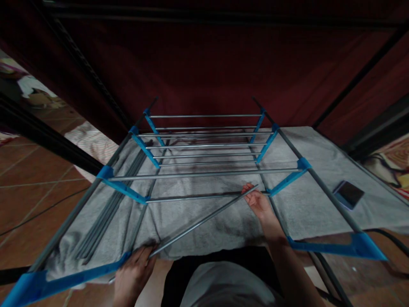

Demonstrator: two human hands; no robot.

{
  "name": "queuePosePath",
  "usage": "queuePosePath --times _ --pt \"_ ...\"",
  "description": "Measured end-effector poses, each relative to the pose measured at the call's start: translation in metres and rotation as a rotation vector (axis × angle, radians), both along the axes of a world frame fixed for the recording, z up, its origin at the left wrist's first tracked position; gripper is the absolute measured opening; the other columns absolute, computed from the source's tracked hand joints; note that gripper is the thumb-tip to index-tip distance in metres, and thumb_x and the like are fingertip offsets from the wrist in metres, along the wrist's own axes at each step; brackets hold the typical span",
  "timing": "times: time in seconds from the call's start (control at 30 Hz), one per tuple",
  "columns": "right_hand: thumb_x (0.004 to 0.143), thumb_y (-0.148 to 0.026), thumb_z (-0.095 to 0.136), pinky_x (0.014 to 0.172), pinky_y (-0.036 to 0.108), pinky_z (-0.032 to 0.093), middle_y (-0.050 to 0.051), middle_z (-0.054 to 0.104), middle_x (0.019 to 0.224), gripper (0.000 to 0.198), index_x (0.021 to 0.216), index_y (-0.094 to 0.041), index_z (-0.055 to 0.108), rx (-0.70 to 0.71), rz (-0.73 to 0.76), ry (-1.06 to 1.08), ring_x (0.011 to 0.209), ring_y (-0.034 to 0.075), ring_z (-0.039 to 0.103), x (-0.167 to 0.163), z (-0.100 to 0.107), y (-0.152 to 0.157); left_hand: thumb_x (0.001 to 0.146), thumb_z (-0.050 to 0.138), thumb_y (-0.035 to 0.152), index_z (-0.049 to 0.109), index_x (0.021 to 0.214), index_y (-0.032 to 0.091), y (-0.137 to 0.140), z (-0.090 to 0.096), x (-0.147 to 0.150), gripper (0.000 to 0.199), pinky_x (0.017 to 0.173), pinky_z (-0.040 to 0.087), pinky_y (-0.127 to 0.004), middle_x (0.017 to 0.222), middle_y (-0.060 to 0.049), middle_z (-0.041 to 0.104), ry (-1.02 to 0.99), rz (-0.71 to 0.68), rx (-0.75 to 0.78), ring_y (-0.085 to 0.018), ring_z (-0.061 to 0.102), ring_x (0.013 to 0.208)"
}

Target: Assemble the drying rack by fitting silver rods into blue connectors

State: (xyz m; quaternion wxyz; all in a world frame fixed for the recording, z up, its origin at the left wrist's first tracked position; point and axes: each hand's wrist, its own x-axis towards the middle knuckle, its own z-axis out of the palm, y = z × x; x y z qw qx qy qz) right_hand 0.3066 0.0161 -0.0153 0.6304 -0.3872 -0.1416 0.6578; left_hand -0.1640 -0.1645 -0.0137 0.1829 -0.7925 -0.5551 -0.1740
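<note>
Plainly, the loose metal rod (204, 221) lay on a slant across the near end of the rack frame (204, 172), its long axis running from the frame's near-left blue bracket (83, 270) up toward its right rail. The left hand (134, 270) curled shut around the rod's lower end beside that bracket. The right hand (258, 200) pinched the upper end in its fingertips (just short of the frame's right-side socket). Each hand had one end; a grey cloth (319, 200) lay beneath the frame.
</note>
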Motion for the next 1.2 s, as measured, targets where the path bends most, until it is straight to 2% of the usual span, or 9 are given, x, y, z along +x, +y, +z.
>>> queuePosePath --times 0.1,0.2,0.3,0.43,0.7,0.97,1.2 --pt "0.056 -0.005 0.074 0.091 0.032 0.062 0.002 0.08 0.097 0.037 0.085 -0.027 0.073 0.013 0.011 0.043 0.097 0.022 0.077 0.003 0.005 -0.003 0.102 0.047 0.036 0.073 0.103 0.022 0.007 0.0 0.001 0.03 0.061 0.054 -0.025 0.091 -0.004 0.079 0.001 0.041 -0.029 -0.018 0.076 0.077" --pt "0.061 -0.011 0.079 0.095 0.033 0.062 0.001 0.08 0.098 0.031 0.086 -0.027 0.072 0.015 0.025 0.05 0.103 0.022 0.076 0.005 0.009 -0.004 0.103 0.045 0.037 0.074 0.102 0.021 0.013 0.003 0.005 0.033 0.06 0.054 -0.025 0.088 -0.004 0.078 -0.012 0.049 -0.058 -0.017 0.075 0.074" --pt "0.068 -0.02 0.085 0.092 0.028 0.062 0.001 0.078 0.093 0.024 0.088 -0.025 0.072 0.016 0.028 0.057 0.096 0.019 0.076 0.008 0.01 -0.004 0.102 0.045 0.036 0.075 0.102 0.022 0.017 0.005 0.011 0.033 0.061 0.054 -0.024 0.09 -0.003 0.078 -0.035 0.049 -0.101 -0.016 0.074 0.075" --pt "0.073 -0.022 0.087 0.086 0.023 0.062 0.0 0.076 0.088 0.022 0.089 -0.022 0.072 0.022 -0.006 0.106 0.085 0.015 0.075 0.014 0.008 -0.004 0.101 0.043 0.035 0.076 0.102 0.022 0.024 0.007 0.024 0.035 0.064 0.055 -0.026 0.094 -0.005 0.078 -0.073 0.06 -0.141 -0.017 0.074 0.077" --pt "0.074 -0.018 0.086 0.084 0.036 0.066 0.002 0.078 0.087 0.02 0.087 -0.024 0.073 0.004 -0.073 0.065 0.085 0.022 0.077 0.021 0.005 -0.004 0.104 0.042 0.035 0.076 0.107 0.023 0.055 0.016 0.05 0.037 0.072 0.056 -0.029 0.096 -0.006 0.077 -0.074 0.023 -0.199 -0.019 0.073 0.081" --pt "0.076 -0.032 0.086 0.085 0.031 0.063 0.0 0.078 0.086 0.017 0.082 -0.025 0.071 -0.002 0.067 0.055 0.086 0.018 0.076 0.023 -0.005 -0.019 0.105 0.04 0.034 0.075 0.113 0.023 0.084 -0.003 0.073 0.038 0.085 0.055 -0.036 0.101 -0.008 0.077 -0.082 0.001 -0.256 -0.023 0.072 0.092" --pt "0.076 -0.03 0.085 0.089 0.032 0.062 -0.001 0.078 0.088 0.017 0.081 -0.026 0.069 -0.026 0.086 0.052 0.091 0.018 0.075 0.023 -0.009 -0.025 0.105 0.041 0.032 0.068 0.131 0.021 0.1 -0.01 0.083 0.039 0.098 0.053 -0.038 0.111 -0.008 0.077 -0.057 -0.109 -0.275 -0.022 0.071 0.102"
